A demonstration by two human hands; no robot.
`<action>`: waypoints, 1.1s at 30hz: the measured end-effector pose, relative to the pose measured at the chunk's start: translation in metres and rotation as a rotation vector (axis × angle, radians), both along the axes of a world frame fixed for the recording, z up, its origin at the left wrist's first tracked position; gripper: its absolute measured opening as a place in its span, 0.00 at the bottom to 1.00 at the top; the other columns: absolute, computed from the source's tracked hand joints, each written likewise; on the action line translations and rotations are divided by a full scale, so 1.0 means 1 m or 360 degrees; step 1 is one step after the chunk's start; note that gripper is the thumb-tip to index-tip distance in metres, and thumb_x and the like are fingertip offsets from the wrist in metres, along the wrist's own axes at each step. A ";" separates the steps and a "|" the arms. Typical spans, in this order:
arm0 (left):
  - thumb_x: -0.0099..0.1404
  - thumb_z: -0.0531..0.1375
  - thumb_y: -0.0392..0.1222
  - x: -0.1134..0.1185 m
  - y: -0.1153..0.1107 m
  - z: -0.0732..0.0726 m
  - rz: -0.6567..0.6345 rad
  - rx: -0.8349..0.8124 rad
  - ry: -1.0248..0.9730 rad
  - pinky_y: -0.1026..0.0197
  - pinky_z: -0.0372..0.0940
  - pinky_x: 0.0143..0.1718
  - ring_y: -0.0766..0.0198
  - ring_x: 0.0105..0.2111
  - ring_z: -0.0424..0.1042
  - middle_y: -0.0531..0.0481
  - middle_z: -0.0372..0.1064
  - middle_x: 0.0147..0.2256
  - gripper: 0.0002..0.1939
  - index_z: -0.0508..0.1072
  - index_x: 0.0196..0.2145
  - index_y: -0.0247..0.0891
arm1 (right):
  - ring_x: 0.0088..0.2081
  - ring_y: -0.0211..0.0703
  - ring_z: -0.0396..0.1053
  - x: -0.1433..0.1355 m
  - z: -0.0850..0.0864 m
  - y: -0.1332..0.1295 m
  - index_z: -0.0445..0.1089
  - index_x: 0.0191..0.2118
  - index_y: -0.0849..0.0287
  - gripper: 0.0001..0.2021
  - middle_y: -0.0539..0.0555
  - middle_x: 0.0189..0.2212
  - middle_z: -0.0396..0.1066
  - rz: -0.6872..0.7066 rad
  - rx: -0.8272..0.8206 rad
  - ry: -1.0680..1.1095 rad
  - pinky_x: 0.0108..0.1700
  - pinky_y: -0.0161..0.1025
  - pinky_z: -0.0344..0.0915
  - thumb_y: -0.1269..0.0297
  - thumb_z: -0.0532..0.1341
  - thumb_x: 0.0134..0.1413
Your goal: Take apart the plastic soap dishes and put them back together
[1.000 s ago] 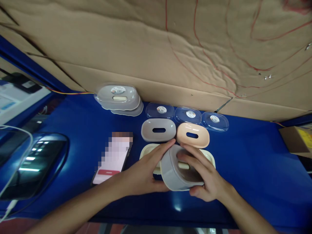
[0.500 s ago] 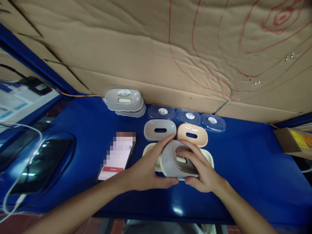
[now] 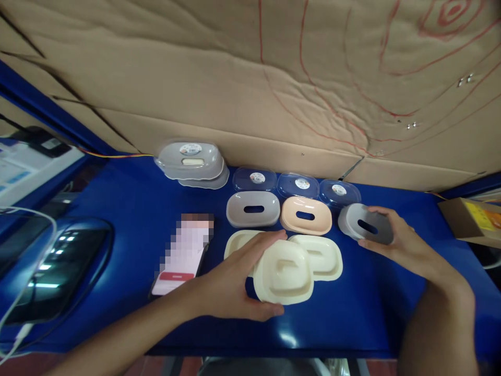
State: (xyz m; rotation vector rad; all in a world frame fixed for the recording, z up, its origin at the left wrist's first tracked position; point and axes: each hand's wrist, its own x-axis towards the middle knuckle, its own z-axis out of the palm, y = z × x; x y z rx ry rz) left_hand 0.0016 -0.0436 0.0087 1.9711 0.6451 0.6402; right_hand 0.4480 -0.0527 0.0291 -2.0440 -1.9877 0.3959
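Observation:
My left hand [image 3: 238,279] grips a cream oval base tray [image 3: 287,274], with fingers along its top edge and the thumb below. This tray overlaps two other cream trays; the right one [image 3: 326,256] shows more. Off to the right, my right hand [image 3: 397,235] is closed around the edges of a grey oval slotted dish [image 3: 362,225], like a soap dish part. It is at or just above the table; contact is unclear. A second grey slotted dish [image 3: 253,218] and a peach slotted dish [image 3: 306,224] stand left of it in a row.
Clear lids with round stickers [image 3: 302,185] lie behind the dishes. Stacked lidded grey dishes [image 3: 191,162] stand by the cardboard wall [image 3: 195,94]. A phone [image 3: 182,256] lies left of my left hand, near a dark tablet [image 3: 64,277] and white cable. A cardboard box [image 3: 465,224] stands far right.
The grey slotted dish has come off the cream tray. My right hand carried it right, to the end of the dish row. My left hand still has the cream tray.

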 end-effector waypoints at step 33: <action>0.67 0.71 0.65 0.010 -0.005 -0.004 -0.0044 -0.0047 -0.0179 0.37 0.59 0.72 0.38 0.71 0.61 0.38 0.57 0.72 0.49 0.52 0.75 0.56 | 0.78 0.65 0.50 -0.170 -0.009 -0.033 0.32 0.80 0.51 0.66 0.72 0.78 0.47 0.1095 -0.0016 0.0714 0.74 0.59 0.59 0.53 0.80 0.49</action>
